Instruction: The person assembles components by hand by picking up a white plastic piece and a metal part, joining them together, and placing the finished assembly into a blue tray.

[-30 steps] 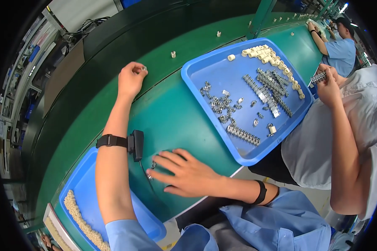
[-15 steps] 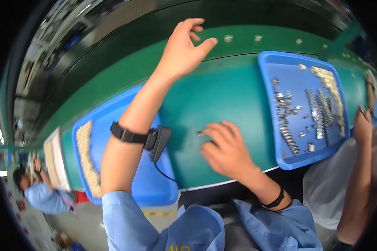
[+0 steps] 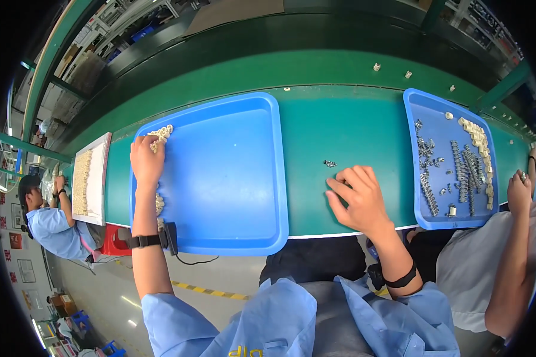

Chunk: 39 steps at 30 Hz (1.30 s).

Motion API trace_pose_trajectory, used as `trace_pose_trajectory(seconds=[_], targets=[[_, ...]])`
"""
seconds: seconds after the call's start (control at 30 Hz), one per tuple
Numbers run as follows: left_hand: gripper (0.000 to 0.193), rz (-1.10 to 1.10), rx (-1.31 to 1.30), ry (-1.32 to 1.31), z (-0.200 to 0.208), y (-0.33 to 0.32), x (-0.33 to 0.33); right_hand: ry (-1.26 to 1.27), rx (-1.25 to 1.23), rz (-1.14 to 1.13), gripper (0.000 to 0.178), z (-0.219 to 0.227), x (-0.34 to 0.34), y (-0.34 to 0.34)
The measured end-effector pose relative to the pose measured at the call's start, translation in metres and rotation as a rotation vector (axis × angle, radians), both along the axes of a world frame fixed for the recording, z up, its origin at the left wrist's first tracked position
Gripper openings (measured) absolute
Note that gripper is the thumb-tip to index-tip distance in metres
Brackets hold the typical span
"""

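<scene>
My left hand reaches into the near blue tray, at the far end of a row of small cream-coloured cylindrical pieces. Its fingers are curled and closed down onto the pieces; the fingertips are hidden, so what they grip does not show. Over the green work surface, right of that tray, my right hand hovers with bent fingers, thumb and forefinger apart, holding nothing visible. A few small shiny metal parts lie just beyond its fingertips.
A second blue tray at right holds rows of metal parts and cream pieces. Small pale pieces stand along the far green ledge. Co-workers sit at both sides; a white tray of cream pieces is at left.
My left hand has come from above the far ledge down and left into the near tray. My right hand has drawn slightly away from the metal parts. The view has shifted.
</scene>
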State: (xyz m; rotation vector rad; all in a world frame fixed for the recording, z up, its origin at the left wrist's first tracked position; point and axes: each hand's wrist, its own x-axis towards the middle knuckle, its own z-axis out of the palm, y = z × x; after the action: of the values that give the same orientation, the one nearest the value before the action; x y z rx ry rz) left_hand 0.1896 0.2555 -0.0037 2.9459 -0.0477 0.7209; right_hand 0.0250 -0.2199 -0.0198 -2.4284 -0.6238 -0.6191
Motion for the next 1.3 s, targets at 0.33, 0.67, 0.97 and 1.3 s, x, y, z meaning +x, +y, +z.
trace_pose_trajectory(seconds=[0.33,0.67,0.97,1.3], targets=[[0.019,-0.025,0.264,-0.109,-0.016,-0.024,0.031,0.129,0.055,-0.030,0.018,-0.003,-0.019,0.005],[0.018,-0.242,-0.326,0.089,0.028,-0.081,-0.026,0.482,0.594,0.061,0.017,-0.003,-0.011,-0.010],[0.023,-0.752,-0.987,0.519,0.034,-0.207,-0.144,0.499,0.725,0.170,0.014,0.026,-0.030,-0.023],[0.026,-0.869,-1.449,0.722,0.033,-0.249,-0.186,0.051,0.323,0.301,0.012,0.065,-0.033,-0.030]])
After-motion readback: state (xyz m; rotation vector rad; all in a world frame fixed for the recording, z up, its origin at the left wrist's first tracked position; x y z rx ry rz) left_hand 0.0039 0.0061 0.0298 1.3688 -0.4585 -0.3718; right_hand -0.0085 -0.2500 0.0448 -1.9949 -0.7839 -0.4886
